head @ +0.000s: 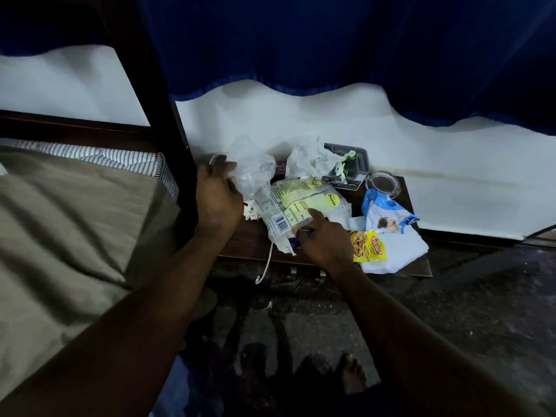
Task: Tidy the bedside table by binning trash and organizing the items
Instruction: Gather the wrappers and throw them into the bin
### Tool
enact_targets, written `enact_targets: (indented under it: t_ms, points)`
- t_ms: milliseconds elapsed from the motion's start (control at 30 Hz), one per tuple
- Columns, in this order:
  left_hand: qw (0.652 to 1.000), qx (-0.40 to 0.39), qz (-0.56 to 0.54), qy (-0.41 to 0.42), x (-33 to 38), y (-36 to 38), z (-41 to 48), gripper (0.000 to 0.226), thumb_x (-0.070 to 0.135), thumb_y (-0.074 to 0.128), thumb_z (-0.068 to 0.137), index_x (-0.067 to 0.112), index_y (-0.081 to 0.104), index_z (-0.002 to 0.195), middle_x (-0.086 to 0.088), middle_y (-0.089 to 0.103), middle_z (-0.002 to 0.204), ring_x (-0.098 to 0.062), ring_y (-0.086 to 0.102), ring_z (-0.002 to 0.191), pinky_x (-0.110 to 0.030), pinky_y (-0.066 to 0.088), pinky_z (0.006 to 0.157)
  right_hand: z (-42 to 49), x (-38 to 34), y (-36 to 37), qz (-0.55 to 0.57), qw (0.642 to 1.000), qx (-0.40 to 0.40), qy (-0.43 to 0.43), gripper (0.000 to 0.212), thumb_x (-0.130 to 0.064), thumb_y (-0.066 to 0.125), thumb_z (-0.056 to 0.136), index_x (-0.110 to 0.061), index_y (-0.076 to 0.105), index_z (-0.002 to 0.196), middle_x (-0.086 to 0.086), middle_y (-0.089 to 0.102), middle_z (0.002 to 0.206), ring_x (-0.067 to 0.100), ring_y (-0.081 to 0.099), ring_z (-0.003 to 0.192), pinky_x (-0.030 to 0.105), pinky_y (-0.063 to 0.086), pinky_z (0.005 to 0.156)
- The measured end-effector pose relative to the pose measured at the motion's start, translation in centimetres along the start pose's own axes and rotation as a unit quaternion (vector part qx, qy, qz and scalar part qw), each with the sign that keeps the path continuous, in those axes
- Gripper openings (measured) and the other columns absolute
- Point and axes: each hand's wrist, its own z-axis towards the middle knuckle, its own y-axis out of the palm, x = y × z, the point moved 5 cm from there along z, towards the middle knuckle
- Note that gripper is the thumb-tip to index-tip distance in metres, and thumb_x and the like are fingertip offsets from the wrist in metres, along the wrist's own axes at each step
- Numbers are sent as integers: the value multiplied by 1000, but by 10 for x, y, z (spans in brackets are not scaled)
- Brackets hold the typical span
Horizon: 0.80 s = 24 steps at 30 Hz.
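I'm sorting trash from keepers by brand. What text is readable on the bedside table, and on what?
"Premia": pale yellow packet.
"OPEL": dark card behind it.
Red brand on the yellow sachet: blurred, perhaps "Everest".
Packet's fine print and barcode digits, lettering on the blue-white pouch: too small to read.

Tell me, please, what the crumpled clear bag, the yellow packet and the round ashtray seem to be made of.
Crumpled clear bag: thin plastic film, glossy; it is see-through with sharp creases.
Yellow packet: printed plastic film, it seems; shiny, and partly transparent near the barcode.
Round ashtray: probably thick clear glass; its rim glints and the dark table shows through.
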Motion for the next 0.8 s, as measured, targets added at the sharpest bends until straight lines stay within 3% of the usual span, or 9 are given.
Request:
enact_targets:
  t_ms: [167,233,333,467,533,633,700,800]
  points:
    - [999,-3,5,-44,-2,-3,-12,25,-3,52,92,7,71,105,-21,58,120,-30,57,103,-7,26,87,-5,-15,-12,4,997,45,-57,54,-44,67,94,-26,56,144,8,76,120,35,68,113,40,52,89]
    - [996,10,-25,-84,-2,-6,-15,26,-5,48,91,3,68,105,-22,63,114,-34,59,104,-12,31,83,-8,-17,-18,8,994,77,-75,49,-39,67,94,-28,59,141,9,77,113,36,70,107,40,53,85]
    - [987,-5,-49,-152,0,-8,-20,36,-1,43,95,8,62,125,-22,69,117,-39,63,109,-31,43,82,-9,-17,-28,40,987,134,-81,43,-44,66,94,-31,62,135,5,79,109,33,73,102,38,55,81]
    - [986,-15,-93,-141,2,-9,-24,46,1,43,95,20,55,135,-11,70,110,-27,64,100,-25,41,79,-15,-28,-40,144,969,175,-99,48,-68,64,86,-34,66,120,-9,79,105,13,75,99,37,60,81]
    - [985,-26,-121,-124,7,-9,-23,47,6,45,94,22,60,136,-6,71,114,-19,63,102,-19,40,86,-20,-35,-43,197,958,183,-105,42,-63,72,86,-32,69,115,-13,78,102,5,74,97,33,61,81]
    - [981,-49,-158,-98,20,-8,-25,53,15,38,78,9,74,116,-7,74,112,-19,65,103,-16,42,88,-27,-41,-45,263,942,180,-105,37,-49,83,82,-29,71,111,-15,76,97,0,73,95,28,61,81]
    - [973,-55,-187,-121,17,-7,-25,50,15,37,73,9,76,105,-7,73,106,-22,65,100,-28,51,91,-26,-41,-46,282,936,186,-103,37,-35,87,82,-26,71,113,-16,75,97,-4,72,92,25,61,81]
    - [962,-86,-215,-143,-3,2,-22,24,28,46,75,17,66,83,-4,67,86,-21,59,83,-54,55,87,-23,-38,-53,332,916,206,-95,31,-8,82,85,-18,72,113,-18,71,93,-6,70,90,33,61,87]
